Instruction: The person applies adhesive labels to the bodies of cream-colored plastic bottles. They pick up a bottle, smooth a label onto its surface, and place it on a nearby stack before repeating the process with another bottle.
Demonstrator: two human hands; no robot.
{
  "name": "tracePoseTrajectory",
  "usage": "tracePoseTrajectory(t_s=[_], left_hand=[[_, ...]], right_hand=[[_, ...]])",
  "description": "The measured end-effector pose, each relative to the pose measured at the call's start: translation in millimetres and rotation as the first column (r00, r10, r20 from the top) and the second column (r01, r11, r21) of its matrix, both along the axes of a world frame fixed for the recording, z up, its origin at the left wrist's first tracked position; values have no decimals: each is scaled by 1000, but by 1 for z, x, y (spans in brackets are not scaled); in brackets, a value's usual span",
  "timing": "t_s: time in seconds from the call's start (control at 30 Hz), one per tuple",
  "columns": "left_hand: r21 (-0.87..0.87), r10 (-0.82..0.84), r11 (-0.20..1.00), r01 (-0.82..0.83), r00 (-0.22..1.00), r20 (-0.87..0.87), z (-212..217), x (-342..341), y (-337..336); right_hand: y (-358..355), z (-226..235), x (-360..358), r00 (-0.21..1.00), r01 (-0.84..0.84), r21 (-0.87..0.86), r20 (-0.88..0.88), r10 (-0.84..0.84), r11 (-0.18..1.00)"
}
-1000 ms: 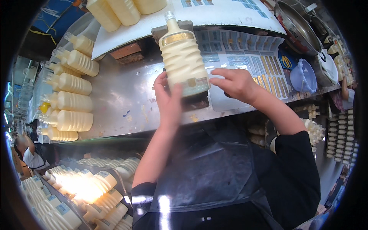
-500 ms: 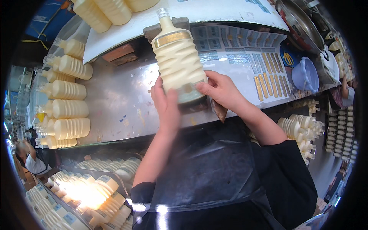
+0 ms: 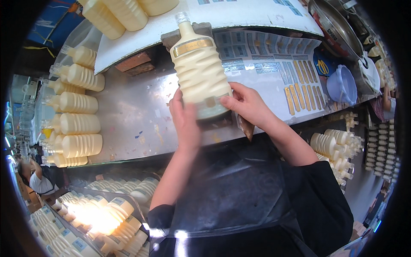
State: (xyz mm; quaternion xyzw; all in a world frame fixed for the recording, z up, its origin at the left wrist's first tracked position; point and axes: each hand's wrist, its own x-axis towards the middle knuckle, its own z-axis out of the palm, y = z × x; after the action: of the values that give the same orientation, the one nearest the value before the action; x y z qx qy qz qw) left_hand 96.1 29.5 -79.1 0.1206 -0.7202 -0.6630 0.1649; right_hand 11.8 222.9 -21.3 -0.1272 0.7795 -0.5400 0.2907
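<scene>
A cream bottle (image 3: 203,75) with wavy ridges and a clear neck lies tilted back, its upper end leaning on a grey block (image 3: 204,30). Across its shoulder runs a gold label strip (image 3: 193,46), and a pale transparent label (image 3: 209,103) wraps its lower end. My right hand (image 3: 246,103) grips the lower right edge, thumb pressed on the label. At the lower left edge, my left hand (image 3: 185,118) has its fingers round the side. Its thumb, over the label's left part, is smeared by motion.
Sheets of gold and silvery labels (image 3: 299,92) lie to the right, near a blue-violet bucket (image 3: 341,85). Several cream bottles (image 3: 81,124) lie stacked along the left. A white shelf (image 3: 239,17) crosses the far side. More bottles (image 3: 111,214) fill crates below the metal table (image 3: 124,107).
The whole view has shifted slightly. Both hands stay at the bottle's lower end, with the left one still blurred beside the label.
</scene>
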Motion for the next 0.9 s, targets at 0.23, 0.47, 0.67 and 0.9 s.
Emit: tracePoseTrajectory(t_s=[0.23,0.47,0.67,0.9], left_hand=[[139,-17,990,23,999,-43,2,1,-1],[100,1,995,3,999,-38,7,1,1],[425,-42,903,60,998,-52,21,3,-2],[105,-14,994,18,999,-42,11,6,0]], right_hand=[[6,-6,0,999,-40,-69,-35,37,997],[2,-18,3,998,34,-164,-48,-42,986],[9,-20,-4,1000,1,-229,-26,-8,973],[1,-22,5,996,16,-245,-83,-38,969]])
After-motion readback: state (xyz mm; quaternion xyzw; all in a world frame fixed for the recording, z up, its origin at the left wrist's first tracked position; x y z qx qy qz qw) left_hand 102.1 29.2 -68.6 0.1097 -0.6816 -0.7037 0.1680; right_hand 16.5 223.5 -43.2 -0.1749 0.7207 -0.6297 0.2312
